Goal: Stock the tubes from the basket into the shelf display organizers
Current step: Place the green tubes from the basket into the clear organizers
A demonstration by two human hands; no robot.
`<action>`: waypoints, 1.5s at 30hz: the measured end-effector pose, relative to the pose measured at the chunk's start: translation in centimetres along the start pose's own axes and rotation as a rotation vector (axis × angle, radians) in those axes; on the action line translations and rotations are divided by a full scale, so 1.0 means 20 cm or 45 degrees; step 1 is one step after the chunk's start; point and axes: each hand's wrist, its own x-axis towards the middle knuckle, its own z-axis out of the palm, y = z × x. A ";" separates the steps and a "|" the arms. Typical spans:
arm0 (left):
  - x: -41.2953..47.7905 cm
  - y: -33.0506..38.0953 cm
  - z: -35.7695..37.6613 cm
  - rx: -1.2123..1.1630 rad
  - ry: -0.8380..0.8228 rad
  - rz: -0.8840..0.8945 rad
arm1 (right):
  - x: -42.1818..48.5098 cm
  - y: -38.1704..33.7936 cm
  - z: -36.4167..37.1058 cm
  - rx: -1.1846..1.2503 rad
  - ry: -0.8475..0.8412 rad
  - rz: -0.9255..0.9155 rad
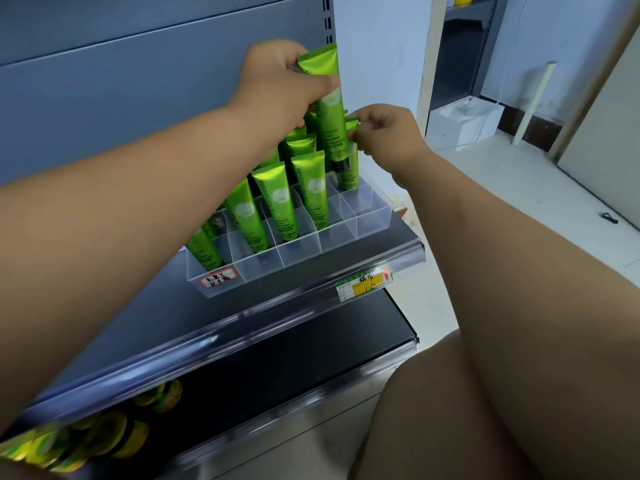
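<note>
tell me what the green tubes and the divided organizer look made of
Green squeeze tubes: likely soft plastic or laminate, metallic satin sheen, given the highlights and flat crimped ends. Clear divided organizer tray: probably rigid acrylic, glossy; the grey metal shelf shows through its thin walls.

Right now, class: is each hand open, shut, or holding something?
Left hand: grips a raised green tube near its top.
Right hand: pinches the top of a second tube.
</note>
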 end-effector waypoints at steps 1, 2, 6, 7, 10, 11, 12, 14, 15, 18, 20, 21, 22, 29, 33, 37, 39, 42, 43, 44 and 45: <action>0.01 -0.01 0.00 0.000 0.000 -0.008 | 0.00 0.02 -0.01 -0.001 0.000 0.011; 0.01 -0.01 0.00 -0.002 0.004 -0.014 | 0.01 0.03 -0.02 0.001 -0.002 0.015; 0.02 -0.03 0.00 -0.016 0.015 -0.032 | 0.00 0.04 -0.03 0.006 -0.025 -0.005; 0.02 -0.03 -0.01 -0.020 0.013 -0.035 | 0.00 0.03 -0.02 0.008 -0.034 -0.013; 0.02 -0.03 -0.01 -0.024 0.017 -0.045 | -0.01 0.03 -0.01 0.026 -0.035 -0.009; 0.03 -0.03 -0.01 -0.024 0.018 -0.049 | -0.01 0.03 -0.01 0.025 -0.032 -0.003; 0.03 -0.04 -0.01 -0.023 0.019 -0.052 | -0.01 0.03 -0.01 0.020 -0.032 0.001; 0.02 -0.04 0.00 -0.018 0.016 -0.056 | 0.00 0.03 -0.01 0.019 -0.031 0.008; 0.02 -0.04 0.00 -0.014 0.012 -0.058 | 0.00 0.03 -0.01 0.021 -0.027 0.010; 0.01 -0.04 0.00 0.000 0.013 -0.059 | -0.01 0.02 0.00 0.023 -0.020 0.014; 0.01 -0.04 0.01 0.005 0.010 -0.055 | -0.01 0.01 0.01 0.022 -0.022 0.018; 0.01 -0.04 0.01 0.008 0.005 -0.052 | -0.01 0.01 0.01 0.019 -0.023 0.021; 0.01 -0.04 0.01 0.010 0.001 -0.051 | -0.01 0.01 0.01 0.012 -0.023 0.022; 0.03 -0.05 0.02 0.010 -0.005 -0.052 | 0.00 0.01 0.03 -0.017 0.035 0.058; 0.03 -0.08 0.03 0.007 -0.015 -0.060 | -0.01 0.00 0.05 -0.041 0.039 0.063; 0.03 -0.10 0.03 0.018 0.001 0.001 | -0.02 -0.02 0.05 -0.035 0.021 0.063; 0.03 -0.10 0.04 0.013 0.013 0.075 | -0.02 -0.04 0.05 -0.035 0.033 0.063; 0.02 -0.08 0.05 0.065 -0.012 0.153 | -0.02 -0.06 0.04 -0.004 0.056 0.060; 0.02 -0.07 0.06 0.091 -0.021 0.169 | -0.02 -0.06 0.03 -0.002 0.065 0.061; 0.02 -0.06 0.06 0.118 -0.023 0.182 | -0.02 -0.05 0.03 -0.007 0.072 0.062; 0.02 -0.05 0.06 0.146 -0.021 0.194 | -0.02 -0.05 0.02 -0.014 0.077 0.066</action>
